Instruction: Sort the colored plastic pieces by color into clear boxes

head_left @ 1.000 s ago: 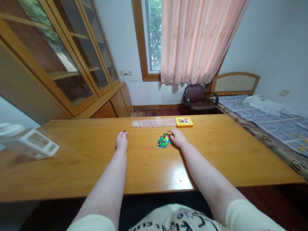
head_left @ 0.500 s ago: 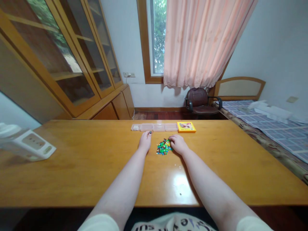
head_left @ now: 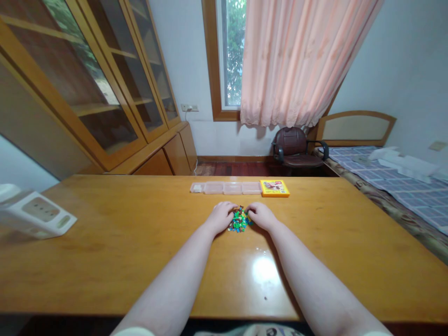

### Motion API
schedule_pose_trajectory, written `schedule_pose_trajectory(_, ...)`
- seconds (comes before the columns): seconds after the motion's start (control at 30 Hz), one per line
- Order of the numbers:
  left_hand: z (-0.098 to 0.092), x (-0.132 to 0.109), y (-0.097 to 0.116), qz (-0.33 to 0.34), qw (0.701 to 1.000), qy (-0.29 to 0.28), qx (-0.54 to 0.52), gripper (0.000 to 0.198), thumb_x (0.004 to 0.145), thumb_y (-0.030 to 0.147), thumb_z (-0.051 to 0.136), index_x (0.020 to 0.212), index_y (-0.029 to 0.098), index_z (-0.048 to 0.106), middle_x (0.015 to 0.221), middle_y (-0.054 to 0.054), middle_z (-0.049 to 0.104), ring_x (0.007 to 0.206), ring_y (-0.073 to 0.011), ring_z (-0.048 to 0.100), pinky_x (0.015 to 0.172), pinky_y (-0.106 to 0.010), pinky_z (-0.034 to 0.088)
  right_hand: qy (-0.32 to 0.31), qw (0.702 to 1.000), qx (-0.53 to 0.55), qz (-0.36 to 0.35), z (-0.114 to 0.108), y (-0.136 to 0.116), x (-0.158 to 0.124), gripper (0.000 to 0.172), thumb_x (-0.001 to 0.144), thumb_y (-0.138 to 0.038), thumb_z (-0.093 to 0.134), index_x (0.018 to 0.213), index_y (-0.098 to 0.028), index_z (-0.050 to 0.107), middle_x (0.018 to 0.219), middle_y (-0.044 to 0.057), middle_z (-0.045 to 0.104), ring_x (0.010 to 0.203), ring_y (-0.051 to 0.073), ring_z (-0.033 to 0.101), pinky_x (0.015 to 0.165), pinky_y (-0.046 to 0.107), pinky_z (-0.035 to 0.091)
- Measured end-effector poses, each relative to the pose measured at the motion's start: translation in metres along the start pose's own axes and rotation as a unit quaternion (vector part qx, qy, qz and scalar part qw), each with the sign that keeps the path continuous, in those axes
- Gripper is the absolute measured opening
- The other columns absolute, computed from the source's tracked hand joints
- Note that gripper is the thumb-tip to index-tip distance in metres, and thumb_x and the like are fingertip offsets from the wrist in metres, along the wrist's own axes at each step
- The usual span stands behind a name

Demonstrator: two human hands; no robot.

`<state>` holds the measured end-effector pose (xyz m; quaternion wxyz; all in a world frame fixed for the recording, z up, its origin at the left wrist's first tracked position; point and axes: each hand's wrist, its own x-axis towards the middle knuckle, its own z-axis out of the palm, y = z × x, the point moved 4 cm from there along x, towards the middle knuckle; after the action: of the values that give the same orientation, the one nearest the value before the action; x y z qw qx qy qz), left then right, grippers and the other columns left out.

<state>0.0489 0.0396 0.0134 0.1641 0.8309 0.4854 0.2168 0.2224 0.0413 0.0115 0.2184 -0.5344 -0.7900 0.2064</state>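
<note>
A small heap of tiny building bricks (head_left: 239,222), mostly green with blue, brown, yellow and white ones, lies on the wooden table. My left hand (head_left: 221,217) rests at the heap's left side, its fingers bent over the edge and thumb apart from them. On the opposite side is my right hand (head_left: 262,216), fingers curved at the bricks, with a gap showing at the thumb. Whether either hand has a single brick under its fingertips is too small to see. Behind the heap stands a row of clear plastic trays (head_left: 224,188), joined by a yellow box (head_left: 275,188) with a printed picture.
A white appliance (head_left: 38,212) stands at the left of the table (head_left: 140,261). A tiny dark speck (head_left: 265,298) lies near the front edge. Beyond the table are a glass-fronted cabinet (head_left: 105,140), a brown armchair (head_left: 294,147) and a bed (head_left: 392,182).
My left hand has come back from near the trays, where a small dark piece showed at its fingertips, to the heap's left side. My right hand stays by the heap. The view has shifted slightly.
</note>
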Motion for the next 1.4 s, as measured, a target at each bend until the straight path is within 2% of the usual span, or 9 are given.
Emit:
schedule_pose_trajectory(0.2, 0.005, 0.004, -0.009, -0.014, 1.000, 0.003, -0.006, 0.034, 0.079, 0.016, 0.046, 0.103, 0.022, 0.069, 0.102, -0.006, 0.067, 0.099, -0.0206, 0.059, 0.093, -0.034, 0.044, 0.059, 0.998, -0.023, 0.011, -0.002, 0.004, 0.002, 0.034, 0.082, -0.015, 0.045, 0.107, -0.018, 0.069, 0.101, 0.008, 0.066, 0.097, 0.018, 0.057, 0.090, 0.028, 0.040)
schedule_pose_trajectory(0.4, -0.001, 0.003, 0.001, -0.006, 1.000, 0.000, -0.001, 0.035, 0.079, 0.016, 0.046, 0.105, 0.024, 0.069, 0.098, -0.006, 0.066, 0.096, -0.0202, 0.058, 0.091, -0.033, 0.045, -0.016, 0.994, -0.112, -0.011, 0.006, 0.002, -0.001, 0.039, 0.089, -0.034, 0.046, 0.127, -0.033, 0.057, 0.142, 0.006, 0.043, 0.130, 0.027, 0.034, 0.107, 0.047, 0.022)
schedule_pose_trajectory(0.47, -0.001, 0.003, 0.000, -0.019, 1.000, 0.003, -0.002, 0.036, 0.079, 0.017, 0.046, 0.106, 0.023, 0.069, 0.099, -0.007, 0.066, 0.096, -0.0202, 0.058, 0.091, -0.033, 0.045, -0.033, 0.992, -0.120, -0.006, 0.008, 0.005, -0.001, 0.040, 0.091, -0.037, 0.044, 0.129, -0.034, 0.055, 0.147, 0.005, 0.038, 0.134, 0.029, 0.028, 0.109, 0.050, 0.017)
schedule_pose_trajectory(0.63, 0.003, 0.004, -0.008, -0.044, 0.999, 0.008, -0.017, 0.036, 0.080, 0.016, 0.045, 0.107, 0.021, 0.068, 0.105, -0.008, 0.066, 0.100, -0.0207, 0.058, 0.094, -0.033, 0.045, 0.022, 0.993, -0.114, 0.027, 0.002, 0.012, 0.002, 0.039, 0.088, -0.024, 0.043, 0.121, -0.024, 0.063, 0.137, 0.005, 0.051, 0.130, 0.025, 0.037, 0.109, 0.043, 0.023)
schedule_pose_trajectory(0.77, 0.004, 0.003, -0.009, -0.030, 0.999, 0.004, -0.024, 0.035, 0.081, 0.016, 0.044, 0.105, 0.021, 0.069, 0.104, -0.007, 0.066, 0.099, -0.0198, 0.059, 0.093, -0.032, 0.045, 0.077, 0.993, -0.085, 0.030, -0.004, 0.013, 0.003, 0.038, 0.083, -0.015, 0.043, 0.112, -0.019, 0.068, 0.119, 0.007, 0.064, 0.112, 0.020, 0.052, 0.102, 0.032, 0.034)
schedule_pose_trajectory(1.03, 0.003, 0.001, 0.001, 0.004, 1.000, -0.015, -0.011, 0.037, 0.083, 0.020, 0.045, 0.112, 0.026, 0.067, 0.099, -0.006, 0.062, 0.093, -0.0192, 0.059, 0.089, -0.031, 0.046, 0.038, 0.991, -0.129, 0.019, 0.002, 0.013, 0.002, 0.037, 0.082, -0.022, 0.050, 0.113, -0.025, 0.068, 0.136, 0.006, 0.051, 0.128, 0.026, 0.036, 0.107, 0.042, 0.025)
schedule_pose_trajectory(1.13, 0.002, 0.001, 0.001, -0.004, 1.000, -0.014, -0.002, 0.039, 0.084, 0.021, 0.045, 0.117, 0.026, 0.064, 0.101, -0.006, 0.062, 0.095, -0.0193, 0.058, 0.090, -0.030, 0.045, 0.070, 0.991, -0.113, 0.033, -0.001, 0.014, 0.002, 0.035, 0.081, -0.019, 0.049, 0.109, -0.021, 0.069, 0.129, 0.008, 0.057, 0.122, 0.024, 0.043, 0.105, 0.039, 0.028)
schedule_pose_trajectory(1.23, 0.002, 0.001, 0.000, -0.006, 0.999, -0.028, 0.021, 0.039, 0.084, 0.022, 0.046, 0.118, 0.027, 0.064, 0.099, -0.006, 0.061, 0.093, -0.0189, 0.058, 0.088, -0.029, 0.045, 0.072, 0.994, -0.079, -0.007, 0.000, 0.011, 0.002, 0.033, 0.080, -0.015, 0.048, 0.102, -0.021, 0.072, 0.118, 0.007, 0.064, 0.112, 0.021, 0.050, 0.102, 0.036, 0.033)
schedule_pose_trajectory(1.4, 0.003, 0.000, 0.000, -0.014, 0.997, -0.041, 0.070, 0.036, 0.084, 0.023, 0.045, 0.113, 0.029, 0.066, 0.095, -0.004, 0.059, 0.089, -0.0179, 0.057, 0.083, -0.028, 0.045, 0.052, 0.994, -0.073, -0.056, 0.004, 0.007, 0.001, 0.034, 0.079, -0.016, 0.050, 0.106, -0.022, 0.071, 0.121, 0.007, 0.061, 0.116, 0.022, 0.048, 0.101, 0.038, 0.034)
